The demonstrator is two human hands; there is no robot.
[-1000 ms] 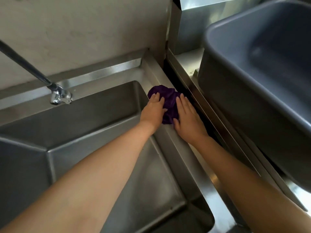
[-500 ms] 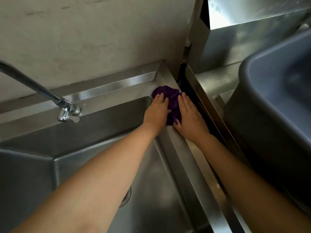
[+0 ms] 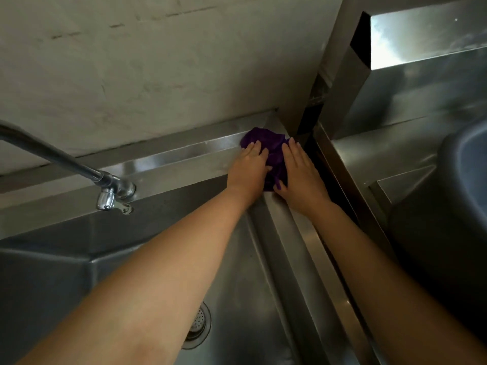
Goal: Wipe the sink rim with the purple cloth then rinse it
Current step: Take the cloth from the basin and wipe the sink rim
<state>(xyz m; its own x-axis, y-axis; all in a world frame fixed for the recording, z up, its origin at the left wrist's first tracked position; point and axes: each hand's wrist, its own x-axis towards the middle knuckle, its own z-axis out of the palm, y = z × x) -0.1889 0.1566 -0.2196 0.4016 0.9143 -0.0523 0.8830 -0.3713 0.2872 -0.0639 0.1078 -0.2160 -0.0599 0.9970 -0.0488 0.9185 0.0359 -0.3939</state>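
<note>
Purple cloth [image 3: 274,151] lies bunched at the rim [image 3: 184,154] corner; left hand [image 3: 249,167] and right hand [image 3: 300,175] press flat; soft, light, gather its bulk

Looks like a commercial kitchen / dish-wash area, not a home one. Deep stainless-steel sink [image 3: 158,164] w/ wide flat rim & raised back edge, strainer drain [image 3: 198,325] at the bottom, long-spout tap [image 3: 113,192] over the basin. Steel surface [image 3: 382,156] just beside it on the right, big grey plastic tub [image 3: 469,167] at its far side. Bare, scuffed plaster wall [image 3: 158,61] behind.
</note>
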